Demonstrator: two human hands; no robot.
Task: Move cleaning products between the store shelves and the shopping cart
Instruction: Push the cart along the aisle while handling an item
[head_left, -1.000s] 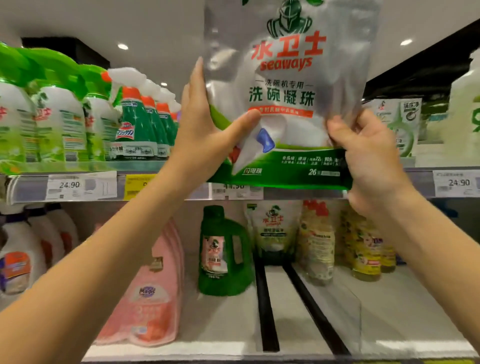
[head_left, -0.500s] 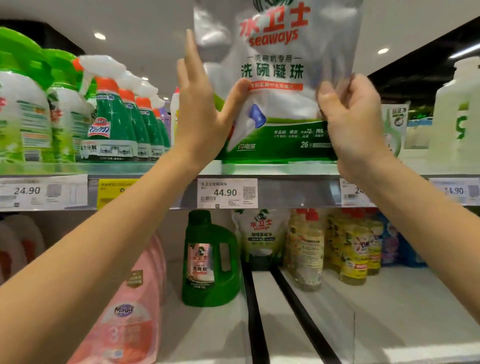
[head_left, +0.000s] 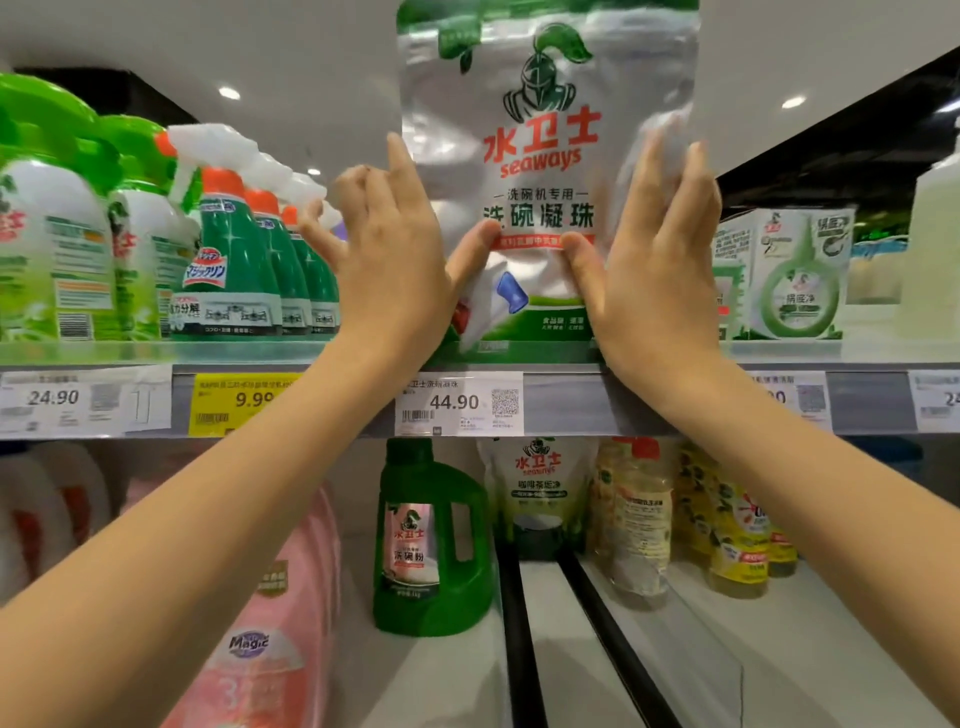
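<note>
Top shelf (head_left: 566, 402): the pouch stands upright at its front edge, above the 44.90 price tag (head_left: 460, 402).
Seaways dishwasher-pod pouch (head_left: 545, 130): slick foil, soft, likely light and floppy; I'd steady it low, by both sides.
Left hand (head_left: 395, 270), right hand (head_left: 654, 270): fingers straight against its sides, thumbs pressing the front.

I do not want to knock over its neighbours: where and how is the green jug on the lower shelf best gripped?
The green jug is best taken by its moulded handle, coming from the front. It stands upright, the handle loop is on its right edge as seen from the camera, and nothing stands in front of it.
</note>
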